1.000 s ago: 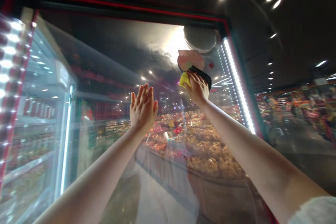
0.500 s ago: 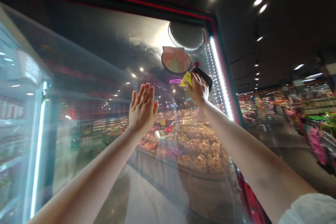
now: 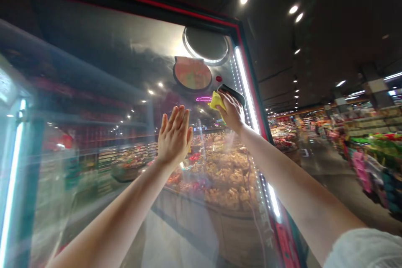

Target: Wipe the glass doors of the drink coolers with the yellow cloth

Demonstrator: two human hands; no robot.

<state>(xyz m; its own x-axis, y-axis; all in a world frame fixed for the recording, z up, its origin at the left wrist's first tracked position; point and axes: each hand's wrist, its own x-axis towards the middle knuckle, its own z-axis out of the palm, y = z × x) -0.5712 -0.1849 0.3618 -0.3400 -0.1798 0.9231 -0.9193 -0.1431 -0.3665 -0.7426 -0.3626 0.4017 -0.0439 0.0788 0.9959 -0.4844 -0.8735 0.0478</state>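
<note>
My left hand (image 3: pixel 174 140) lies flat on the large glass pane (image 3: pixel 119 71), with its fingers stretched upward and nothing in it. To the upper right, my right hand (image 3: pixel 234 111) presses a yellow cloth (image 3: pixel 216 100) against the same pane. Part of the cloth is hidden under the fingers. Just above the right hand is a dark rounded shape (image 3: pixel 232 90), partly covered by it. Both arms are stretched out in front of me.
A dark frame with a red stripe (image 3: pixel 241 37) edges the pane, and a bright LED strip (image 3: pixel 245 83) runs down its right side. Through or reflected in the glass appear produce heaps (image 3: pixel 232 171). On the right, a store aisle (image 3: pixel 314 163) runs past display stands (image 3: pixel 373 155).
My view has shifted slightly right, so the pane and its frame sit farther left. The right hand with the cloth remains near the dark shape; the left hand stays flat on the glass.
</note>
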